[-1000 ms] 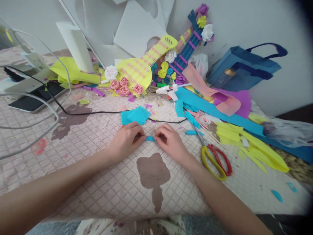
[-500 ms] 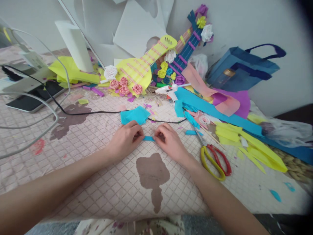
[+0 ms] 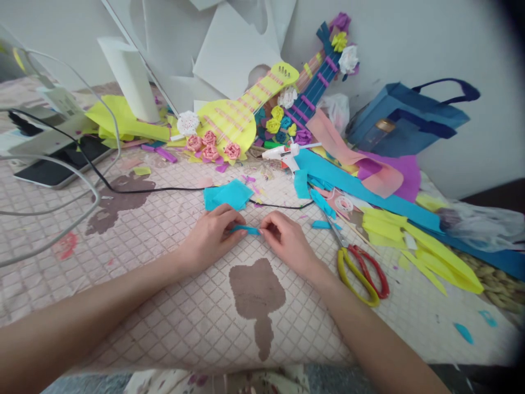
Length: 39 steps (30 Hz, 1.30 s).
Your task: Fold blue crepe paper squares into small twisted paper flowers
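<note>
Between my two hands a narrow blue paper strip [image 3: 250, 230] is stretched just above the tablecloth. My left hand [image 3: 215, 235] pinches its left end between thumb and fingers. At the other end my right hand [image 3: 285, 238] has its fingertips closed on the strip. Just beyond my left hand lie folded blue paper pieces [image 3: 229, 194]. Right of my right hand, scissors [image 3: 359, 268] with one yellow and one red handle rest on the cloth, near a small blue paper strip [image 3: 325, 225].
A white glue gun [image 3: 285, 156] lies beyond my hands, its black cord [image 3: 172, 189] running left across the table. Paper guitars [image 3: 229, 123] with paper flowers lean at the back. Yellow crepe paper [image 3: 426, 246] and a blue bag [image 3: 406, 120] are on the right; a tablet [image 3: 57, 167] is left.
My left thumb and fingers have shifted along the strip, and more of it shows, now slightly tilted. The hands stay in nearly the same place; the view has moved slightly.
</note>
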Tool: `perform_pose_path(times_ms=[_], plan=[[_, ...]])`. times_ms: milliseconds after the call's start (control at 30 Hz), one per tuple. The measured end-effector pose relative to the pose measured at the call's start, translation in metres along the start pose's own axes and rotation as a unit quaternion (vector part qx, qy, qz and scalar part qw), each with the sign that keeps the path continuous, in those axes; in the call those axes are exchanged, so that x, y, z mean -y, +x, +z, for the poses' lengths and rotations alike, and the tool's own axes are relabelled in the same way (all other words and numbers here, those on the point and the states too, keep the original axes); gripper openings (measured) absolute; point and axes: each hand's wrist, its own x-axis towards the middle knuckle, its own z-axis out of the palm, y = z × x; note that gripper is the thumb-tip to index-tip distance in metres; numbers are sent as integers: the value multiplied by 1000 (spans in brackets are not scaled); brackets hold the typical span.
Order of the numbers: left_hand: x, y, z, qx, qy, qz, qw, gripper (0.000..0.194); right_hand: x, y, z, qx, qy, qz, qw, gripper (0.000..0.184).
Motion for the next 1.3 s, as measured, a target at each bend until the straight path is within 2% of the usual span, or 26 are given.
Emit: perform_pose_path(times_ms=[167,300,467,633,800,967,1067,1167,1300], plan=[[-10,-3,-2,-24,-100,-26,994,31,9,-3,-2,-16,36,-16,999,6],[-16,-2,-5,12,-197,-81,977,18,17,-5,-4,-25,64,-14,998,6],[-17,0,-9,42,-256,-133,956,20,20,-6,-1,-22,124,20,992,4],[-19,0,-10,40,-280,-131,950,19,22,-6,2,13,182,70,981,21],[-21,0,-10,33,-273,-119,954,18,26,-7,6,9,170,88,981,6],[-21,-2,-9,6,-249,-113,962,17,25,-6,7,-7,203,88,975,6],[-20,-1,-9,-6,-253,-127,959,17,22,-5,7,-20,223,94,970,5],[-17,1,-11,-18,-259,-150,954,18,19,-5,6,-17,261,129,956,5],[-13,3,-14,-17,-267,-198,943,22,15,-5,3,-12,314,174,933,16]])
